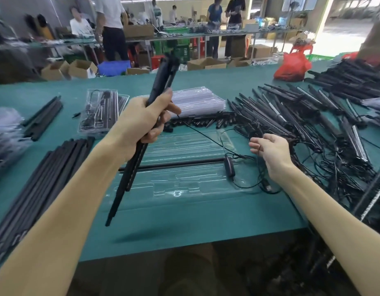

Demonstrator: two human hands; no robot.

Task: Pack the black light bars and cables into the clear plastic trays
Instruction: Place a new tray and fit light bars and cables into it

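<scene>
Gripping a small bundle of light bars (158, 82) around its middle, the left hand (142, 122) holds it tilted above the table (184, 221). The top end leans away and the lower end hangs over the near part of the clear tray (184, 189). Fingers and thumb are curled tight round the bundle. A thin cable (201, 135) runs from the held bars down to a small black controller (229, 167) lying at the tray's right end. A single bar (174, 164) lies lengthwise in the tray, just left of the controller. The right hand (270, 150) hovers right of the tray, palm turned inward and fingers loosely curled. A strand of cable crosses its fingertips, but I cannot tell whether it is pinched. Beyond it lies a pile of bars (302, 116) with tangled cables. A stack of empty trays (197, 101) sits behind, and a packed tray (99, 112) lies to the left.
</scene>
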